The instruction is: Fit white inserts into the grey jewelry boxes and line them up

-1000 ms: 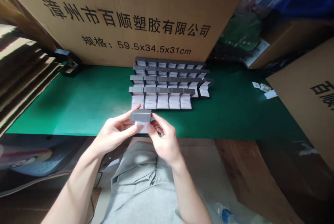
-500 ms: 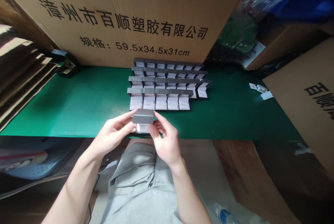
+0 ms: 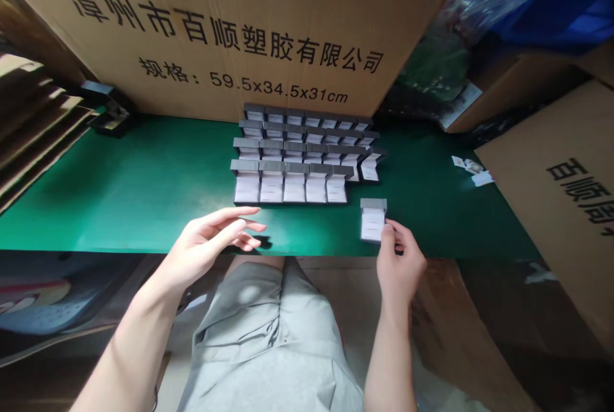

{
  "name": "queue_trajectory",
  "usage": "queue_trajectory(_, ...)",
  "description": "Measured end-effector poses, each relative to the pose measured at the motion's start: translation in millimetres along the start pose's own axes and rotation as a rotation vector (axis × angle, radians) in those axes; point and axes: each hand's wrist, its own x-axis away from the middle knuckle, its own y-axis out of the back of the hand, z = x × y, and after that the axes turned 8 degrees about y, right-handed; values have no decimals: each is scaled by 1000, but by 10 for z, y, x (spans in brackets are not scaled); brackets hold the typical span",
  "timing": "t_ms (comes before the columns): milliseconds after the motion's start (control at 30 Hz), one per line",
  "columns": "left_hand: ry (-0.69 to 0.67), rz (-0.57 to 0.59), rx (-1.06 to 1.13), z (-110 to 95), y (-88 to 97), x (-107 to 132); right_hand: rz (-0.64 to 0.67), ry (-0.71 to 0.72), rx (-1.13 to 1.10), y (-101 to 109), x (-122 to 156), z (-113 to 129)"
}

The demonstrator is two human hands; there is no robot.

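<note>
Our right hand (image 3: 399, 266) pinches the near corner of one open gray jewelry box (image 3: 373, 223) on the green mat (image 3: 119, 207), right of four rows of boxes (image 3: 290, 185), five in the nearest row. Our left hand (image 3: 214, 242) hangs open, empty.

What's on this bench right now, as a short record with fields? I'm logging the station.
Left hand: empty, fingers spread above the mat
Right hand: fingers at the right edge of a small open grey box with white lining
Nearby: rows of open grey boxes with white linings
Surface: green bench mat
Behind: large brown cardboard carton with black printing
</note>
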Motion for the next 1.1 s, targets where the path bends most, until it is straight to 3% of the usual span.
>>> queue_trajectory(233,23,28,38,14,18,3,-48,163,122,-102,-72,-82)
queue_trajectory(333,25,24,42,20,16,1,-74,310,94,-52,-33,-86)
queue_trajectory(467,15,13,47,12,4,0,-23,553,65,2,72,-71)
queue_trajectory(567,16,0,43,-1,-6,1,40,639,81,-10,84,-69)
queue_trajectory(1100,-5,-15,41,-3,-21,-12,149,567,76,-30,-188,-145)
